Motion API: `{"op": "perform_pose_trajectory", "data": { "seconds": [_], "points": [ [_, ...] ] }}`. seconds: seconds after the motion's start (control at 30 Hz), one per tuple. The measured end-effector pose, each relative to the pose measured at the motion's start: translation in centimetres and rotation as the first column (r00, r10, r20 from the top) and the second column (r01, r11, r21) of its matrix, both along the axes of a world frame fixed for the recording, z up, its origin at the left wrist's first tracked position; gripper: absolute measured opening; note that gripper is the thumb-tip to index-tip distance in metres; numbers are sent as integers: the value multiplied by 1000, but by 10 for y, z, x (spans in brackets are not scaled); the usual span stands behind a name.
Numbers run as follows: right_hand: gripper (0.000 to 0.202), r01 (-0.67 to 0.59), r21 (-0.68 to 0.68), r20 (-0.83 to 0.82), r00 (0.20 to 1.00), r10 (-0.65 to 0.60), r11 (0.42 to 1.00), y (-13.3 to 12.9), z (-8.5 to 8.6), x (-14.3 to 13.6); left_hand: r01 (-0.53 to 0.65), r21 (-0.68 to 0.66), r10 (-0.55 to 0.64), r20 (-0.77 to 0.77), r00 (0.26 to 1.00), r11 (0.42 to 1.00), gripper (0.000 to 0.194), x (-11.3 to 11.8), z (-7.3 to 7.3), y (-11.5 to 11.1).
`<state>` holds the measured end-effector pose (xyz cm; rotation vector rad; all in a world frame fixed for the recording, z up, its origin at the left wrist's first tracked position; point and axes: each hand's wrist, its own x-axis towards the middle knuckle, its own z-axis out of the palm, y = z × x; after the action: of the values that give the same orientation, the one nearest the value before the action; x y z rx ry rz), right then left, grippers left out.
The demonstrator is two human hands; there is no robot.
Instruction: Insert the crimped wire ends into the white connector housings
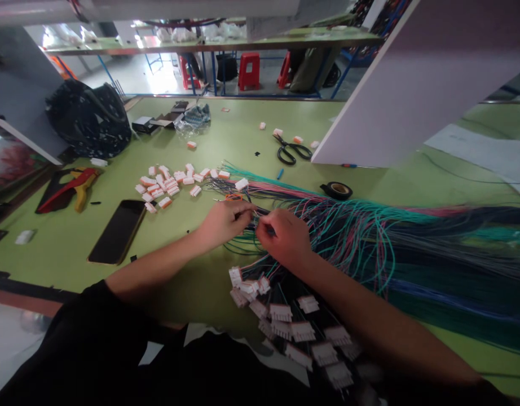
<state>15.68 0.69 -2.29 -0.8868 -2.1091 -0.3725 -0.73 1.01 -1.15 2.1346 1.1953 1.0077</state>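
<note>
My left hand point(226, 223) and my right hand point(285, 237) meet over the wires at the middle of the table. Both have fingers pinched together, with thin wire ends seeming to lie between them; the exact grip is too small to make out. Long bundles of green, pink and dark wires point(353, 217) run off to the right from under my hands. A white connector point(242, 184) rests just beyond my fingertips. Nearer my body, several white connectors with wires fitted point(281, 313) hang over the table edge. Loose white-and-orange connectors point(167, 183) lie in a pile to the left.
A phone point(117, 231) and red-yellow pliers point(69, 189) lie left. Black scissors point(290, 151), a roll of black tape point(336, 190) and a pen point(361, 166) lie beyond the wires. A dark bag point(88, 118) stands back left; a white panel point(395, 84) rises at right.
</note>
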Motion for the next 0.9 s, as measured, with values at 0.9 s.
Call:
{"op": "perform_pose_trajectory", "data": {
  "seconds": [0.9],
  "points": [
    [19, 19, -140, 85, 996, -7, 990, -1, -9, 0, 23, 282, 81, -350, 933, 959, 25, 2, -2, -2]
  ]
}}
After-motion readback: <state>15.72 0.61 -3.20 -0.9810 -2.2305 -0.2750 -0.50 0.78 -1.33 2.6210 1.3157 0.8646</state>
